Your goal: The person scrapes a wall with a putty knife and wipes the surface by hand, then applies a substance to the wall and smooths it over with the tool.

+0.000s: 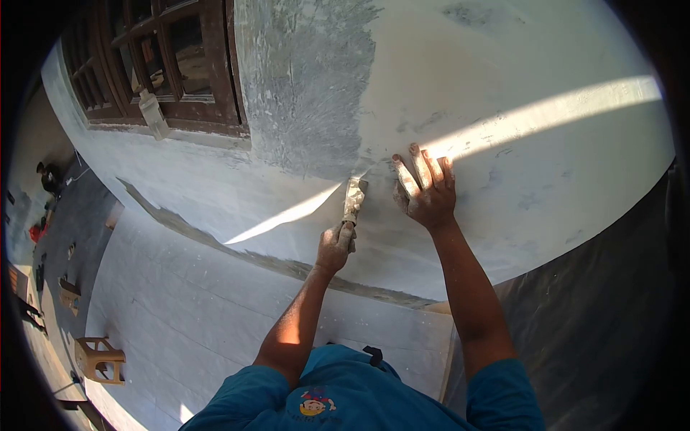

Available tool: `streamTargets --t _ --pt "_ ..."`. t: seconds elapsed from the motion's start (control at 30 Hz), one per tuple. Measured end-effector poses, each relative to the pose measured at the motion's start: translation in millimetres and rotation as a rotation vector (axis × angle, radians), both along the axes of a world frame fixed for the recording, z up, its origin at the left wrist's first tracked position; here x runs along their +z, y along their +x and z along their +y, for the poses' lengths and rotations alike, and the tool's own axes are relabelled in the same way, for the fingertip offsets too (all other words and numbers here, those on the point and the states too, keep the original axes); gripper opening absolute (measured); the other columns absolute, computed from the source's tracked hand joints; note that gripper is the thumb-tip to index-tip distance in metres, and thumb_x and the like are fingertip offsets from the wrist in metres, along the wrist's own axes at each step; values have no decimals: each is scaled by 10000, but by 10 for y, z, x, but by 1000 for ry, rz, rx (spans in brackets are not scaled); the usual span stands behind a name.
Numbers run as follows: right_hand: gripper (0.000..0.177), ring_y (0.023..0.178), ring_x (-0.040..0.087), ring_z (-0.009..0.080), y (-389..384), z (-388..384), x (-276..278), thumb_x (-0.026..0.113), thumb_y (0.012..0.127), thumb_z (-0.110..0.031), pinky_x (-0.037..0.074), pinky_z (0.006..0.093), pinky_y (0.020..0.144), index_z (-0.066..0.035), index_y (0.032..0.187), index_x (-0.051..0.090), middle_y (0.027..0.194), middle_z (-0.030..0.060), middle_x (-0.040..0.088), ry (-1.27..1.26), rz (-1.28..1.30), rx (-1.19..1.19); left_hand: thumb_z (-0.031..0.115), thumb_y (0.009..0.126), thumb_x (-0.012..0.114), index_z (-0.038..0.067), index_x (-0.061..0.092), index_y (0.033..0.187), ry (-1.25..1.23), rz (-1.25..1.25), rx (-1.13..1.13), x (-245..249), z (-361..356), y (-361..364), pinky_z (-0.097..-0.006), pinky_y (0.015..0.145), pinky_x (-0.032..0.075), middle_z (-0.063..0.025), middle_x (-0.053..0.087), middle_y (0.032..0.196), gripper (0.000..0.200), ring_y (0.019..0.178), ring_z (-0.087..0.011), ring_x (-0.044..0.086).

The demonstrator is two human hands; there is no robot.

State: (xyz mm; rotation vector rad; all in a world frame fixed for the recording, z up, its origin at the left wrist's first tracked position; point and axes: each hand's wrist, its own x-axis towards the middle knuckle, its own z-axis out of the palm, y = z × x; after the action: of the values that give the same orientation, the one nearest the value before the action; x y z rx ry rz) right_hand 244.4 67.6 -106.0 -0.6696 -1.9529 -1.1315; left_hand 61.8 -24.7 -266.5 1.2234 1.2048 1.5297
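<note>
My left hand [336, 246] is closed around the handle of a putty knife [354, 200], its blade end up against the wall [445, 79]. The knife is smeared with pale filler and meets the wall near the lower edge of a rough grey patch [305, 86]. To its right, my right hand [428, 190] lies against the smoother, pale part of the wall, fingers stretched and somewhat spread. White dust or filler coats the fingers of both hands. A bright strip of sunlight crosses the wall beside my right fingertips.
A brown-framed window [162, 61] is at upper left, with a clear plastic bottle [153, 113] on its sill. Pale sheeting [194, 280] covers the floor below the wall. A tan plastic stool [99, 359] stands at lower left. Another person [50, 178] is far left.
</note>
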Motion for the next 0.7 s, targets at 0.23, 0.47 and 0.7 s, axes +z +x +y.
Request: streamTargets --t 0.23,0.47,0.7 --pt "425 1244 543 233 -3 6 4 651 869 -297 302 475 1165 -251 1291 642 1412 75 559 8 0 6 364 1046 501 10 592 792 -80 -88 -18 -181 -122 12 -303 490 428 -31 514 561 445 484 -126 521" --pt "437 1253 544 239 -3 11 11 652 871 -300 298 483 1166 -249 1305 626 1406 77 566 8 7 16 364 1048 497 11 592 773 -73 -63 11 -363 -79 -52 -301 482 420 -35 524 557 458 480 -129 522" --pt "441 1253 545 246 -5 -14 2 657 865 -298 288 487 1172 -237 1301 629 1404 83 571 -14 5 18 348 1047 498 5 596 763 -65 -45 14 -270 -56 -37 -316 483 431 -48 533 545 456 473 -140 531"
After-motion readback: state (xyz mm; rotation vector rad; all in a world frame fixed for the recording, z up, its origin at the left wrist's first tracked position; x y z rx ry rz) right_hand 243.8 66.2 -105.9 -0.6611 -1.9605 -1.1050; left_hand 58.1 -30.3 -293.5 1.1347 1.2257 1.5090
